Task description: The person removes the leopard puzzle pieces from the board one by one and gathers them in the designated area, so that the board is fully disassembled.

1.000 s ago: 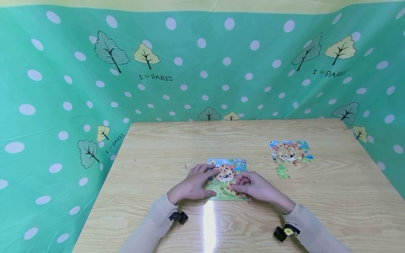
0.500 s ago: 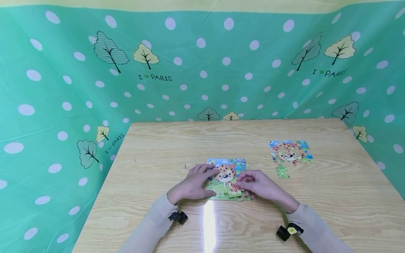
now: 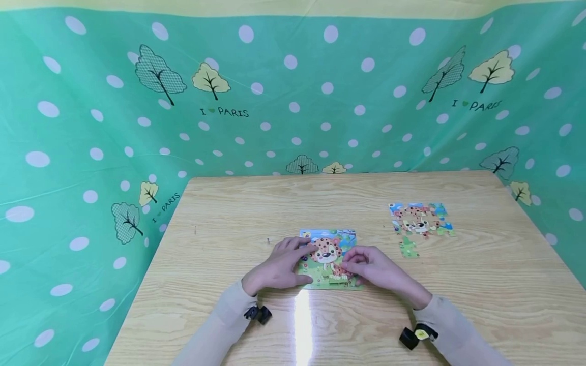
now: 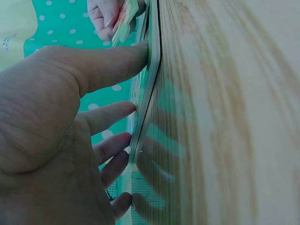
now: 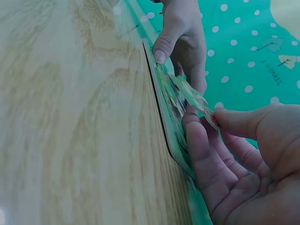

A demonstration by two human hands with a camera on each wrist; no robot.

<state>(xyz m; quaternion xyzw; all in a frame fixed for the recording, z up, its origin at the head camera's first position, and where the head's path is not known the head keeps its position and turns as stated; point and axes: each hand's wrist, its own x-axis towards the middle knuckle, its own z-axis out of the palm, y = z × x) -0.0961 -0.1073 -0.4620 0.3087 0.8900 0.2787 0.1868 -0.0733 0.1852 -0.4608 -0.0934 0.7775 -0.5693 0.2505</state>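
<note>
A jigsaw board (image 3: 310, 280) with a spotted leopard cub on blue and green lies flat on the table. My left hand (image 3: 283, 265) rests on its left side, fingers spread and fairly straight; in the left wrist view the thumb (image 4: 112, 61) presses near the board's edge. Over the board's lower right part, my right hand (image 3: 377, 268) pinches a puzzle piece (image 5: 190, 93) between thumb and fingers. That piece shows red spotted fur and green, and is tilted above the picture in the right wrist view. The right fingers hide part of the board's right side.
To the right, several joined puzzle pieces (image 3: 414, 218) show part of the same leopard, with a green piece (image 3: 409, 248) at their lower edge. The wooden table (image 3: 229, 213) ends at a green dotted cloth (image 3: 293, 91) behind.
My right hand has shifted slightly right and turned the puzzle piece, from slanted to nearly level with the board's lower edge. My left hand has stayed in place.
</note>
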